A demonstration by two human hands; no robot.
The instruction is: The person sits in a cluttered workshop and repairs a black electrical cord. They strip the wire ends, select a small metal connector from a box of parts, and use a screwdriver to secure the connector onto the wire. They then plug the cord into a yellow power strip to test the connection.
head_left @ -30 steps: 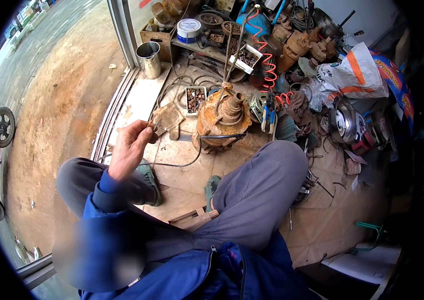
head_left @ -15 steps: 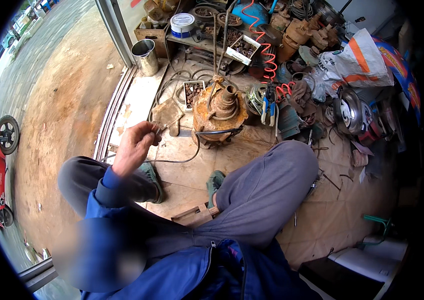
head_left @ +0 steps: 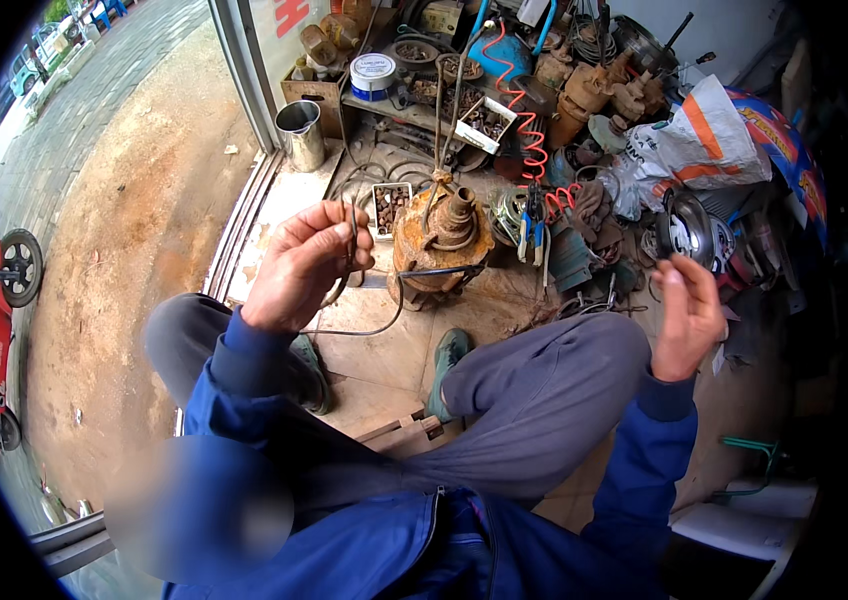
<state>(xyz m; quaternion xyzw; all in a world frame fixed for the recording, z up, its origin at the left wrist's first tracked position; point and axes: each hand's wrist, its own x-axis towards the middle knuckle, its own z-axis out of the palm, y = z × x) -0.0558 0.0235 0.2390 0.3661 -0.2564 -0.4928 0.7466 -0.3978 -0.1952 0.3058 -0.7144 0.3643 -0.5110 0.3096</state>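
My left hand (head_left: 306, 265) is closed, with a dark electrical cable (head_left: 369, 331) pinched between thumb and fingers. That cable loops low over the floor to a rusty round motor-like housing (head_left: 441, 250) with an upright stub on top, standing in front of my feet. My right hand (head_left: 686, 315) is raised off to the right, above my knee, with thumb and fingers drawn together. Whether anything small is in it I cannot make out. Blue-handled pliers (head_left: 533, 235) stand just right of the housing.
Behind the housing sit a white box of small rusty parts (head_left: 391, 208), a metal pail (head_left: 302, 135) and a white tub with a blue band (head_left: 373, 74). A coiled red hose (head_left: 534, 150), a sack (head_left: 709, 135) and scrap crowd the right. A wooden piece (head_left: 404, 436) lies between my feet.
My right hand has come into view at the right. My left hand has moved up and to the right, nearer the housing, and the cable in it now shows clearly.
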